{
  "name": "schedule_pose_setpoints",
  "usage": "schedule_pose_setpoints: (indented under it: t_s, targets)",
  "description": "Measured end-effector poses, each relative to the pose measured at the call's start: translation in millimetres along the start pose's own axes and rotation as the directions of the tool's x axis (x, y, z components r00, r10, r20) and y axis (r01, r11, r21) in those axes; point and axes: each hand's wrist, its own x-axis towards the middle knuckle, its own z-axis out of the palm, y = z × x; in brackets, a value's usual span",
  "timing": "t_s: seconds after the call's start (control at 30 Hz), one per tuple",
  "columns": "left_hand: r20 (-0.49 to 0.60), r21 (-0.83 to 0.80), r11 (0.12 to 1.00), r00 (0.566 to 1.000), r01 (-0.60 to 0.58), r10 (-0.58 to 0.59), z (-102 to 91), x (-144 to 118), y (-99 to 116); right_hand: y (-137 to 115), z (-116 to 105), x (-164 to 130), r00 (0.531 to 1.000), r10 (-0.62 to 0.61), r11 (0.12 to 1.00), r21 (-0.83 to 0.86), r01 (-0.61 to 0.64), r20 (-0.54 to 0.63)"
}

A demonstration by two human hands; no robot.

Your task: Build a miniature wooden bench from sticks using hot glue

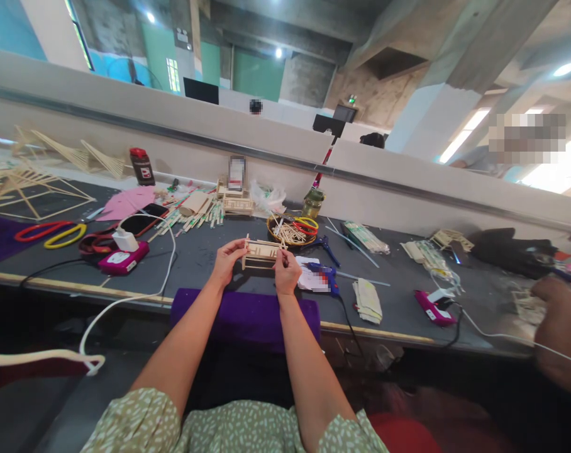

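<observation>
I hold a small wooden stick frame (261,253) with both hands, just above the dark table (195,258). My left hand (227,259) grips the left end of the frame, with my fingers curled around it. My right hand (287,272) pinches the right end, and my thumb and fingers are closed on a thin stick there. My two hands are a little apart, with the frame between them.

Under my wrists lies a purple cloth (243,314) that hangs over the table edge. Just beside my right hand lies a blue glue gun (324,277), and its black cord runs off the edge. Behind the frame sits a round basket (290,231) full of little sticks, with red and yellow scissors on top. A small jar (312,202) stands behind the basket.

To my left there is a pink power box (123,259) with a white plug (125,240) on it. A white cable (139,296) loops from it down off the table. A black phone (143,220) lies near it, on pink paper (125,202). Far left stands a big shape made of long sticks (35,182).

On the right, another person's hand (556,302) rests at the table.
</observation>
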Motion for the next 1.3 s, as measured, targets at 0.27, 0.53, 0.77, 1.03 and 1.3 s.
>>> schedule_pose_setpoints:
  t_s: [0.27, 0.53, 0.77, 1.03, 1.3]
  targets:
    - [0.002, 0.01, 1.0, 1.0, 0.002, -0.002, 0.1, -1.8, 1.5, -6.7, -5.6, -1.6, 0.998, -0.053, 0.998, -0.048, 0.052, -0.021]
    - [-0.012, 0.032, 0.999, 1.0, 0.004, -0.004, 0.5, -2.6, 2.4, -6.5, -4.3, -2.7, 0.998, -0.065, 0.996, -0.06, 0.064, -0.01]
    - [-0.052, 0.032, 0.999, 0.999, -0.004, 0.006, 1.5, -0.7, 1.4, -5.3, -4.1, -3.0, 0.998, -0.065, 0.996, -0.062, 0.063, -0.016]
    - [-0.049, 0.035, 0.999, 0.999, 0.003, -0.001, 1.3, -1.1, 2.3, -2.7, -3.4, -2.6, 0.999, -0.047, 0.995, -0.083, 0.045, -0.018]
    - [-0.046, 0.053, 0.999, 0.999, 0.006, -0.004, -0.2, -0.1, 1.1, -3.8, -3.5, -2.2, 0.998, -0.053, 0.995, -0.082, 0.051, -0.02]
